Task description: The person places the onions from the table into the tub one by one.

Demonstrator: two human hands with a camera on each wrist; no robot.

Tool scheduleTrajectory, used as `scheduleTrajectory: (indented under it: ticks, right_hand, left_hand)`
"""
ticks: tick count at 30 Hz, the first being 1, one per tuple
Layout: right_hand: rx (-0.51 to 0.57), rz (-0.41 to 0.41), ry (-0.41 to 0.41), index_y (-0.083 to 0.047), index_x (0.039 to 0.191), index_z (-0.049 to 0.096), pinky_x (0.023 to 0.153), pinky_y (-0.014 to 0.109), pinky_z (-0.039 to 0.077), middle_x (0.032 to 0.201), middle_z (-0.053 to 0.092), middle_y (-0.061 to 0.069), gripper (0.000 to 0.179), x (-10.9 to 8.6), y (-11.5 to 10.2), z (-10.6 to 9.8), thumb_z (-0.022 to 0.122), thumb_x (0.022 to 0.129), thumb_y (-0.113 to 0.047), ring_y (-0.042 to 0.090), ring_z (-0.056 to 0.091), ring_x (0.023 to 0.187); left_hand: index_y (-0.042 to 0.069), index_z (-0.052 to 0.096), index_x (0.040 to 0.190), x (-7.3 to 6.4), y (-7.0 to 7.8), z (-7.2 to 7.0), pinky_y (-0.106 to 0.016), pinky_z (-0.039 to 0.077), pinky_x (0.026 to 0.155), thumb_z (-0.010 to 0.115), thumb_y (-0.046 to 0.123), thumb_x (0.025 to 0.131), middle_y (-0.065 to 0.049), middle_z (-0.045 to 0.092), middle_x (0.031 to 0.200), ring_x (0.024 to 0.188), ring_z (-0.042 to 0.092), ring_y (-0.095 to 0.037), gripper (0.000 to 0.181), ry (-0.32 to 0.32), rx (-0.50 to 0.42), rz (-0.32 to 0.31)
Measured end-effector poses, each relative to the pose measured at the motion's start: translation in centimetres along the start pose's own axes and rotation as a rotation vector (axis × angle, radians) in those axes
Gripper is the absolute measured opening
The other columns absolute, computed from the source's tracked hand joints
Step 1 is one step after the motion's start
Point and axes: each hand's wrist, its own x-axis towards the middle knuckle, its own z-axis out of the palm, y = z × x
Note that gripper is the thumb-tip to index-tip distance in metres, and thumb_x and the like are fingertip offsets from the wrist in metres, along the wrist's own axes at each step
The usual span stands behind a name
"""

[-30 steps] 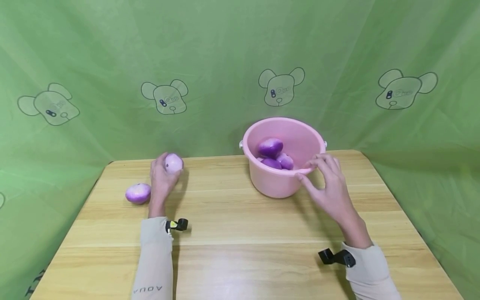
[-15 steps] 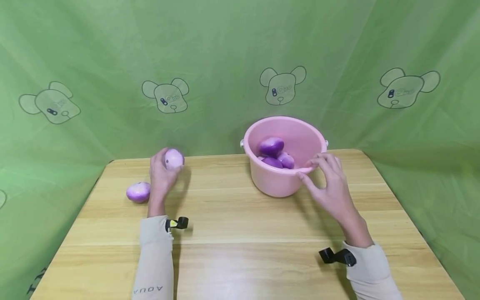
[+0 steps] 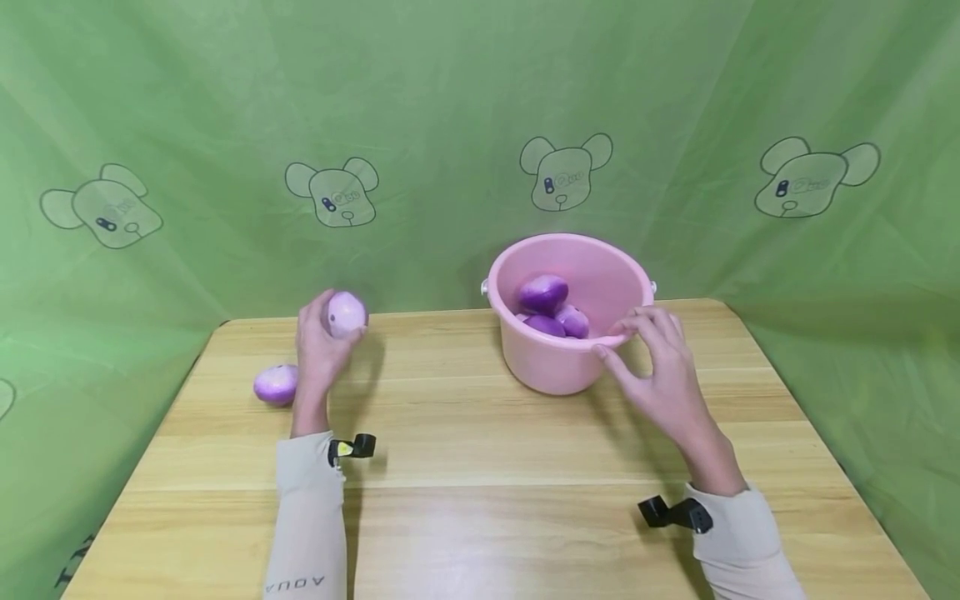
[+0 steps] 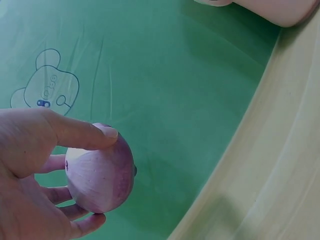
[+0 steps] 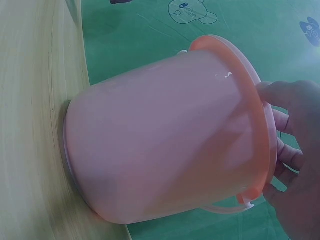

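Observation:
My left hand grips a purple-and-white onion above the far left of the table. In the left wrist view the thumb lies on one side of that onion and the fingers curl under the other. A second purple onion lies on the table just left of the wrist. My right hand holds the near right rim of a pink bucket, thumb outside and fingers over the edge. Several purple onions lie inside the bucket, the lower ones partly hidden by its wall.
The bucket stands upright near the back edge of the wooden table. A green curtain with printed bear heads hangs behind and along both sides. The bucket's pale handle hangs down at its side.
My left hand has lifted the onion a little off the table and drifted slightly left. My right hand and the bucket stay in place.

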Motion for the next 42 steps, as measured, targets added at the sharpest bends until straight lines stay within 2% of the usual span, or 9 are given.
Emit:
scheduleTrajectory:
  ticks: [15, 29, 42]
  right_hand:
    - [0.002, 0.006, -0.004, 0.000, 0.105, 0.068, 0.097, 0.042, 0.040, 0.116, 0.060, 0.014, 0.032, 0.0, 0.0, 0.0, 0.086, 0.079, -0.004, 0.026, 0.047, 0.113]
    - [-0.007, 0.014, -0.011, 0.003, 0.107, 0.068, 0.098, 0.044, 0.041, 0.112, 0.060, 0.016, 0.033, 0.0, -0.1, -0.1, 0.085, 0.079, -0.003, 0.027, 0.048, 0.111]
    - [-0.005, 0.019, -0.015, 0.002, 0.106, 0.068, 0.100, 0.047, 0.041, 0.114, 0.060, 0.016, 0.031, 0.1, 0.0, 0.0, 0.084, 0.080, -0.003, 0.028, 0.048, 0.113]
  left_hand:
    - [0.008, 0.044, 0.153, -0.5, 1.8, -0.5, -0.066, 0.028, 0.117, 0.083, 0.001, 0.080, -0.023, 0.040, 0.152, 0.141, 0.038, -0.044, 0.083, 0.032, -0.008, 0.093]
    - [0.005, 0.047, 0.151, -1.1, 3.1, -1.0, -0.059, 0.041, 0.112, 0.084, -0.001, 0.078, -0.024, 0.042, 0.149, 0.137, 0.042, -0.043, 0.082, 0.061, -0.035, 0.160]
    - [0.004, 0.048, 0.150, -1.7, 4.4, -1.4, -0.053, 0.045, 0.111, 0.084, -0.001, 0.078, -0.023, 0.043, 0.149, 0.135, 0.044, -0.040, 0.081, 0.074, -0.056, 0.213]
